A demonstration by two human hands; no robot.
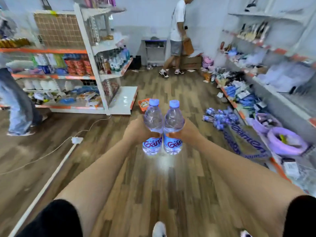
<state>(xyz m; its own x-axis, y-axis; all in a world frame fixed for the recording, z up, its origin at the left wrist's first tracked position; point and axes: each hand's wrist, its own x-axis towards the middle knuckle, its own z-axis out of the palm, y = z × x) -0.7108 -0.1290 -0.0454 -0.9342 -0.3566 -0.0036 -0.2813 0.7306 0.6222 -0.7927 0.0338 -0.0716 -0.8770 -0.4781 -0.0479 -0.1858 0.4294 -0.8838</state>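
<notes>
So — left hand (136, 130) holds left bottle (152, 117), right hand (186, 132) right bottle (173, 118) — upright

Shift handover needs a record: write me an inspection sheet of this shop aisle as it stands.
Surface: brown wood-plank floor, with a glare patch below the bottles.
Job's things: two clear plastic water bottles with blue caps, left bottle and right bottle, upright, side by side, caps on.
Clutter: orange plastic basket and purple packets on the floor; printed cardboard carton by the right-hand shelves.
Grippers: left hand grips the left bottle; right hand grips the right bottle.
Cables: thin white cable runs across the floor to a white socket block.
Surroundings: stocked white shelving rack with orange edges; person in a white T-shirt at the back; person in blue jeans at the left.
</notes>
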